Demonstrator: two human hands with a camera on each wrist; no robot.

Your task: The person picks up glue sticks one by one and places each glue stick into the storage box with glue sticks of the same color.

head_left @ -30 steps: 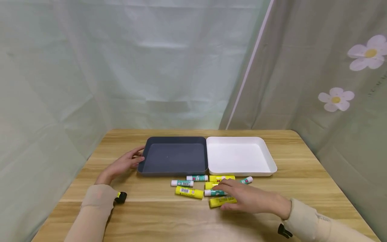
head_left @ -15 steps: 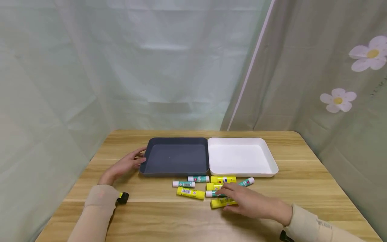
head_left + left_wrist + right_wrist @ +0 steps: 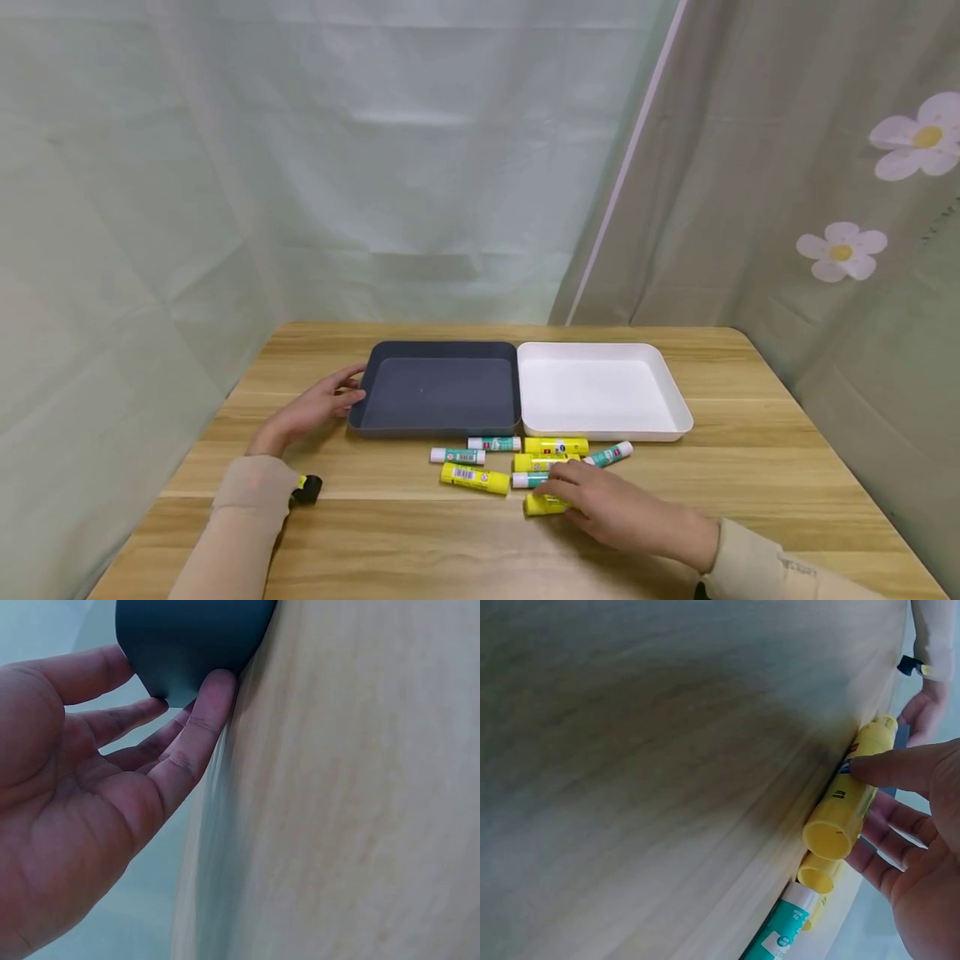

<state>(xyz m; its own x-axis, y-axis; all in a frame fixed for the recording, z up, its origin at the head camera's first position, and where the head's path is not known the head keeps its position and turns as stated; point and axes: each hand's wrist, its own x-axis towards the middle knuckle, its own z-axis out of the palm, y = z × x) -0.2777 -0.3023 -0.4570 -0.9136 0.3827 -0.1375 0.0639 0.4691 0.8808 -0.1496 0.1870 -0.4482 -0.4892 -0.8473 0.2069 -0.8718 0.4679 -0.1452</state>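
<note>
My left hand rests its fingertips on the left wall of a dark grey tray, its fingers fairly straight in the left wrist view. Low over the table, my right hand pinches the nearest yellow glue stick between thumb and fingers; part of it is hidden by the hand in the head view. Just beyond lie a green-and-white glue stick, partly covered by the fingers, and two yellow glue sticks, the farther one along the white tray's front.
A white tray adjoins the dark one on its right. Left of the right hand lie another yellow glue stick and two green-and-white ones. One more green-and-white glue stick lies slanted before the white tray. Curtains hang behind the wooden table.
My right thumb and fingers have closed in on the nearest yellow glue stick, covering more of it. The left hand has stayed at the dark tray. The head view has shifted slightly.
</note>
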